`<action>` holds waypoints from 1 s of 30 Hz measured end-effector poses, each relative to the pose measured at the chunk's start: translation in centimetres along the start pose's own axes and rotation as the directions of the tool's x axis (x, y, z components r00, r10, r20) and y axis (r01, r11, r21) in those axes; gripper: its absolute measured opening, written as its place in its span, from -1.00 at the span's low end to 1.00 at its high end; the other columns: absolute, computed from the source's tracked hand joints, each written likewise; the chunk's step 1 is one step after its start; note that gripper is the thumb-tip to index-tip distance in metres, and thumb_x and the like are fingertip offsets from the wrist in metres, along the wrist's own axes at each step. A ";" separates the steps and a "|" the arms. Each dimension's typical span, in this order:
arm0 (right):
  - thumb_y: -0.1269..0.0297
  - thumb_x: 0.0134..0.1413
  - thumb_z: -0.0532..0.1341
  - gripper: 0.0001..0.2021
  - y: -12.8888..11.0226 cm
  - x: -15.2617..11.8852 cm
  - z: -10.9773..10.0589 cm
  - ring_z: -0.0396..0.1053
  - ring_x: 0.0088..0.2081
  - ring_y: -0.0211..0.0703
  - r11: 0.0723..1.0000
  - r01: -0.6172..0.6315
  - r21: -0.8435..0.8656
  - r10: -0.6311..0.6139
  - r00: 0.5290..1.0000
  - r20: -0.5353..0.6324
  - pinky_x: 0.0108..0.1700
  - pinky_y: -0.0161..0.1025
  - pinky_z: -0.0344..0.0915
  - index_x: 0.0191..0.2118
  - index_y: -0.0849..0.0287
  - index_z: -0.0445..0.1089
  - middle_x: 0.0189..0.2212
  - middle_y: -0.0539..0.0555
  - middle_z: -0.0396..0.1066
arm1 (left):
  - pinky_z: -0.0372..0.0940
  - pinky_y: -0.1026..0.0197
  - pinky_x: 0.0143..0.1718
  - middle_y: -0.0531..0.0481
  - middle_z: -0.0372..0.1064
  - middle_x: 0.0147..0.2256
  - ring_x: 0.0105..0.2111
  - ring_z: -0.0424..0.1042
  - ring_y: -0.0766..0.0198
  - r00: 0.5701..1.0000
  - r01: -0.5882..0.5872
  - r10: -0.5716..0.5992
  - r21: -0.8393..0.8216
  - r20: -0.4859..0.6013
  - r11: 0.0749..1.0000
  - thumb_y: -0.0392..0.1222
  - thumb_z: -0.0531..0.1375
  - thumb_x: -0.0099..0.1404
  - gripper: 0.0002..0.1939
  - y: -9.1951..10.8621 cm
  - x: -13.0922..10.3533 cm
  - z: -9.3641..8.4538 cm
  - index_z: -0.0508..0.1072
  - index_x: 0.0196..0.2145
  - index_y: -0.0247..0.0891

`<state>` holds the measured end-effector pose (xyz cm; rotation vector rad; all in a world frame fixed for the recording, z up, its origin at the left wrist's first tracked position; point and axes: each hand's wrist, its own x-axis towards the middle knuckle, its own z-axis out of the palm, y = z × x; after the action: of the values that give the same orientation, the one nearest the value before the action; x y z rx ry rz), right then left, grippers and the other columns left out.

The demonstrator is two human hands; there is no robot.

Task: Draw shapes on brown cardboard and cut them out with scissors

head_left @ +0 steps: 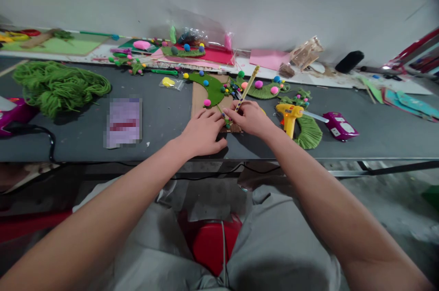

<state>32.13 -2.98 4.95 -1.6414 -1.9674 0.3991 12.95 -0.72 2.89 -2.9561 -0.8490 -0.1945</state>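
Currently, right hand (247, 116) gripping yellow stick (247, 88) over cardboard (202, 97)

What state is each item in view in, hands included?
Left hand: open, palm down, fingers spread
Right hand: closed on pencil
Pencil: held, tilted
Green crescent: flat, pompoms on it
Cardboard: flat, partly covered
Glue gun: set down, glue stick protruding
Green yarn: loose, tangled heap
Small plastic bag: yellow piece inside, seal unclear

red stool (210, 244) below gray table (163, 122); black object (350, 61) near pale wall (274, 3), right.
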 end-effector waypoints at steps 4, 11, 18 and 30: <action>0.13 0.30 0.18 -0.69 0.3 -0.1 0.2 0.19 -0.48 -0.18 1.000 0.012 0.020 -0.011 0.999 -0.030 -0.28 -0.19 0.15 -0.46 0.12 0.28 -0.60 -0.03 0.23 | 0.23 -0.20 0.22 -0.16 0.39 0.09 0.14 0.36 0.00 1.000 0.004 -0.004 0.002 -0.002 1.000 0.06 0.24 0.40 -0.59 0.0 0.0 0.0 0.45 0.05 -0.27; 0.09 0.33 0.17 -0.67 0.7 -0.5 0.2 0.20 -0.47 -0.20 0.999 0.005 0.036 -0.005 1.000 -0.008 -0.28 -0.21 0.12 -0.45 0.13 0.31 -0.60 -0.05 0.24 | 0.24 -0.21 0.22 -0.16 0.40 0.08 0.13 0.37 0.00 1.000 0.005 -0.005 0.010 -0.005 1.000 0.05 0.25 0.40 -0.60 0.1 0.3 -0.2 0.46 0.03 -0.28; 0.15 0.34 0.17 -0.69 0.7 -0.1 0.4 0.18 -0.49 -0.21 0.995 0.080 0.057 -0.078 0.996 -0.042 -0.32 -0.22 0.12 -0.46 0.12 0.28 -0.58 -0.04 0.26 | 0.21 -0.23 0.25 -0.18 0.36 0.14 0.17 0.34 -0.01 1.000 0.014 -0.014 0.006 0.009 1.000 0.04 0.25 0.40 -0.59 0.2 0.4 -0.3 0.44 0.06 -0.28; 0.15 0.34 0.17 -0.73 0.7 -0.3 0.5 0.18 -0.49 -0.23 0.994 0.100 0.043 -0.097 0.994 -0.056 -0.33 -0.23 0.10 -0.41 0.13 0.32 -0.55 -0.04 0.31 | 0.28 -0.20 0.20 -0.17 0.36 0.13 0.15 0.37 0.00 1.000 0.012 -0.012 -0.010 0.015 1.000 0.02 0.25 0.41 -0.61 0.0 0.4 -0.3 0.45 0.06 -0.27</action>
<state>32.46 -3.07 4.06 -1.5044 -1.9754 0.3560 13.28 -0.54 3.26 -2.9660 -0.8709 -0.1778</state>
